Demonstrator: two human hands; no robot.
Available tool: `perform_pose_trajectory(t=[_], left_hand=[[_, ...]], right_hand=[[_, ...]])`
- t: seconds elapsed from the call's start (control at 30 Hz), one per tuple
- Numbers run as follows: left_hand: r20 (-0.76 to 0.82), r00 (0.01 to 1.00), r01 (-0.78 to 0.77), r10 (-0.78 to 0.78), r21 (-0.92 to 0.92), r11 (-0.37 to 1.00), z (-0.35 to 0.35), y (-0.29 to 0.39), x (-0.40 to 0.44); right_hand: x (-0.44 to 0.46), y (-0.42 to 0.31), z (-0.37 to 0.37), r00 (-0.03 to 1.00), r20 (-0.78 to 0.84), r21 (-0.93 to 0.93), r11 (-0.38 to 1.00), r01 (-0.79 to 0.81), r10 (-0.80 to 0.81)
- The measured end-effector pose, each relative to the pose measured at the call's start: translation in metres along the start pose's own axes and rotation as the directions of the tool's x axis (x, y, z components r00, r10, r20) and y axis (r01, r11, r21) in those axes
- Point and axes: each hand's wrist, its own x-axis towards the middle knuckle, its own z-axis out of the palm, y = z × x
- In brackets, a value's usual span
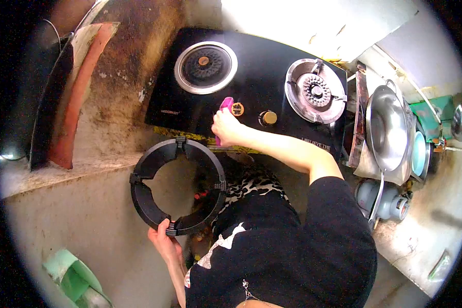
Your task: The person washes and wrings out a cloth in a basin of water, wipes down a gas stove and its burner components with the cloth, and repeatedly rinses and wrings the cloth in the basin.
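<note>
My left hand (pixel 167 243) grips the lower edge of a black ring-shaped pot stand (pixel 142 197), holding it off the stove in front of the body. My right hand (pixel 228 128) is closed around a long pink thing (pixel 227 103) at the front edge of the black gas stove (pixel 262 66). Its ends show above and below the fist, but its kind is unclear. Just right of that fist is one burner knob (pixel 237 109); a second knob (pixel 267 118) sits further right. The left burner (pixel 206 68) has no stand on it.
The right burner (pixel 315 91) carries a metal pan support. A steel wok (pixel 387 128) stands to the right, above a grey gas cylinder (pixel 380 197). A light blue bowl (pixel 419 154) is behind the wok. At lower left lies a green plastic container (pixel 74 274). A stained wall (pixel 123 77) borders the stove.
</note>
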Motion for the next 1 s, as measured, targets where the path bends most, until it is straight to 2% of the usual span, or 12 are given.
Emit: perform_pose_trajectory(t=[0.2,0.3,0.4,0.43,0.47,0.57,0.6,0.63,0.7,0.77,0.9,1.0], left_hand=[[0.010,1.000,-0.019,0.019,-0.008,1.000,-0.003,0.004,-0.007],[0.004,1.000,-0.006,0.006,-0.020,1.000,-0.007,0.003,-0.007],[0.028,1.000,0.002,-0.001,-0.038,0.999,-0.013,0.003,-0.007],[0.049,0.999,0.006,-0.003,-0.046,0.999,-0.014,0.003,-0.008],[0.050,0.999,0.001,0.001,-0.048,0.999,-0.015,0.003,-0.009],[-0.020,1.000,0.006,-0.007,-0.040,0.999,-0.013,0.000,-0.009],[-0.007,1.000,0.011,-0.011,-0.037,0.999,-0.014,0.001,-0.009],[0.009,1.000,0.009,-0.009,-0.037,0.999,-0.014,0.001,-0.007],[0.013,1.000,0.014,-0.014,-0.025,1.000,-0.013,0.003,-0.004],[0.021,1.000,0.018,-0.018,-0.018,1.000,-0.003,0.006,0.000],[-0.004,1.000,0.030,-0.030,0.015,0.999,0.009,0.013,0.011],[0.019,1.000,0.010,-0.011,0.033,0.999,0.025,0.018,0.021]], right_hand=[[-0.066,-0.010,0.025,0.989,-0.142,0.210,0.978,0.003,0.027],[-0.096,0.003,0.028,0.975,-0.125,0.317,0.939,-0.135,0.182],[-0.113,0.015,0.023,0.945,0.063,0.432,0.845,-0.316,0.321],[-0.113,0.023,0.025,0.904,0.192,0.581,0.698,-0.418,0.382],[-0.111,0.033,0.038,0.871,0.104,0.707,0.580,-0.404,0.481],[-0.094,0.052,0.020,0.569,-0.025,0.990,0.099,-0.100,0.822],[-0.090,0.045,-0.014,0.475,-0.239,0.956,0.292,-0.038,0.847],[-0.077,0.047,-0.006,0.543,-0.109,0.991,0.135,-0.008,0.833],[-0.058,0.028,0.006,0.503,-0.445,0.670,0.648,-0.361,0.741],[-0.041,0.016,0.022,0.612,-0.420,0.493,0.735,-0.466,0.670],[-0.020,0.038,0.038,0.601,-0.519,0.459,0.791,-0.403,0.608],[-0.011,0.050,0.034,0.613,-0.449,0.478,0.754,-0.450,0.650]])
